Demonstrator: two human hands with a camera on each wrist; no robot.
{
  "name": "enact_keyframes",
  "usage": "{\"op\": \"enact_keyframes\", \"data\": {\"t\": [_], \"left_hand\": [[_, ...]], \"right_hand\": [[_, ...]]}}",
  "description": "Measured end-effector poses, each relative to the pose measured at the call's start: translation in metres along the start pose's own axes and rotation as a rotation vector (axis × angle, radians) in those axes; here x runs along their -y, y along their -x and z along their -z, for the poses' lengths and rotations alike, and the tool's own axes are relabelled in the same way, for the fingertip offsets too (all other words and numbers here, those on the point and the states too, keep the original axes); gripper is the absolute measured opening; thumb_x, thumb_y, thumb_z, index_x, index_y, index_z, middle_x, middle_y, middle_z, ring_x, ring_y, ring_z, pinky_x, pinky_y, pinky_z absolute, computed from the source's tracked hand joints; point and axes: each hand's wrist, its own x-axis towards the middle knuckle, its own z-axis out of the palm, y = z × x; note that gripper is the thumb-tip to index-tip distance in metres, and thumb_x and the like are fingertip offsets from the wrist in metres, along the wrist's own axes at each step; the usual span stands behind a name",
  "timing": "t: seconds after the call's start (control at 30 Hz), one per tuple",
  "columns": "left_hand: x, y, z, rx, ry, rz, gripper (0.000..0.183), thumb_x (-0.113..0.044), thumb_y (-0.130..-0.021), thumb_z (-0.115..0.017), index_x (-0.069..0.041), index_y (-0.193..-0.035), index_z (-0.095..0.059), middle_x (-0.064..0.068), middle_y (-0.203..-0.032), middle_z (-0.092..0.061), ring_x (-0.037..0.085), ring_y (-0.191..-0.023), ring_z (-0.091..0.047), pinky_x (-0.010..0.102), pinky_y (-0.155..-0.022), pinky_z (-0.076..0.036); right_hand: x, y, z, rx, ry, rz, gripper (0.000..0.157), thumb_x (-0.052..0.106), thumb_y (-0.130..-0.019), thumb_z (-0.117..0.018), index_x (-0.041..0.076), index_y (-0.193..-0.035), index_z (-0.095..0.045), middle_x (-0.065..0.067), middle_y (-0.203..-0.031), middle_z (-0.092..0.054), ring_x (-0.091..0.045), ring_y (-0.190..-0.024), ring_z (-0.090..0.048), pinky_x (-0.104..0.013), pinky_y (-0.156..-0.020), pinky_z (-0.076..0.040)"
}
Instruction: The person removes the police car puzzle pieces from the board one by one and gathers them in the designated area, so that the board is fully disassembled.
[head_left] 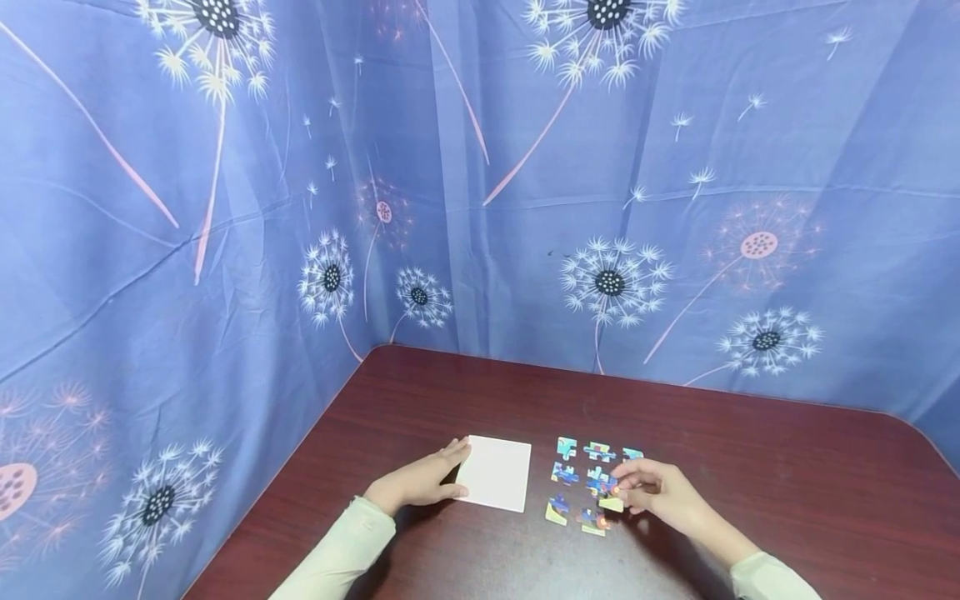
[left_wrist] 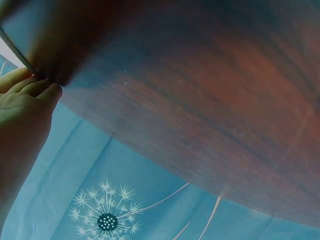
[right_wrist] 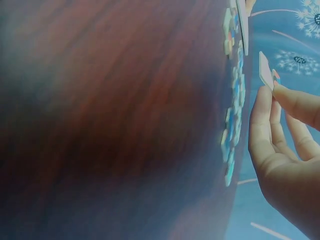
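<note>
My right hand (head_left: 663,496) pinches a jigsaw puzzle piece (head_left: 612,503) between thumb and forefinger. In the right wrist view this puzzle piece (right_wrist: 265,71) is raised off the table, tilted, its pale underside towards the camera. Several other puzzle pieces (head_left: 557,509), blue, yellow and multicoloured, lie spaced out in rough rows beneath and left of that hand. Left of them lies a plain white square board (head_left: 495,475). My left hand (head_left: 422,481) touches the board's left edge with fairly straight fingers, thumb at the near corner. In the left wrist view those fingers (left_wrist: 40,89) meet the edge.
A dark red-brown wooden table (head_left: 442,383) carries everything. Blue curtains (head_left: 510,275) with a dandelion print hang along its far and left sides. One puzzle piece (head_left: 632,454) at the back right is partly covered by the right hand.
</note>
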Motion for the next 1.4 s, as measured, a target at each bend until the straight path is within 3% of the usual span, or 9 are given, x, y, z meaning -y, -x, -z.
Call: {"op": "enact_keyframes", "data": {"t": [0.27,0.63,1.07,1.4], "left_hand": [[-0.003,0.001,0.001,0.012,0.010,0.016,0.071,-0.027,-0.095,-0.060,0.008,-0.147,-0.027,0.021,-0.156,-0.022,0.035,-0.143,-0.020,0.048,-0.114,-0.023],[-0.002,0.002,0.000,0.011,0.010,0.000,0.071,-0.027,-0.095,-0.060,0.009,-0.147,-0.026,0.022,-0.156,-0.021,0.036,-0.143,-0.021,0.049,-0.114,-0.024],[0.000,0.000,-0.001,0.012,-0.001,0.018,0.072,-0.028,-0.095,-0.060,0.008,-0.147,-0.026,0.020,-0.156,-0.021,0.034,-0.143,-0.021,0.047,-0.115,-0.023],[-0.001,0.001,0.000,0.006,0.002,0.014,0.071,-0.027,-0.095,-0.060,0.008,-0.147,-0.026,0.021,-0.156,-0.021,0.034,-0.143,-0.020,0.047,-0.115,-0.023]], "right_hand": [[-0.008,0.017,0.010,0.060,-0.035,-0.109,0.032,0.000,-0.090,-0.062,-0.017,-0.115,-0.054,-0.020,-0.094,-0.064,-0.017,-0.077,-0.066,-0.035,-0.066,-0.058],[-0.016,0.029,0.014,0.114,-0.031,-0.065,0.030,-0.002,-0.088,-0.060,-0.017,-0.113,-0.054,-0.018,-0.089,-0.065,-0.015,-0.073,-0.065,-0.033,-0.060,-0.057],[-0.017,0.029,0.011,0.098,0.033,-0.021,0.026,-0.009,-0.084,-0.058,-0.016,-0.110,-0.058,-0.015,-0.083,-0.063,-0.011,-0.061,-0.058,-0.029,-0.050,-0.053],[-0.016,0.030,0.009,0.074,0.074,-0.016,0.025,-0.004,-0.088,-0.062,-0.016,-0.109,-0.060,-0.013,-0.080,-0.062,-0.010,-0.059,-0.057,-0.029,-0.049,-0.052]]}}
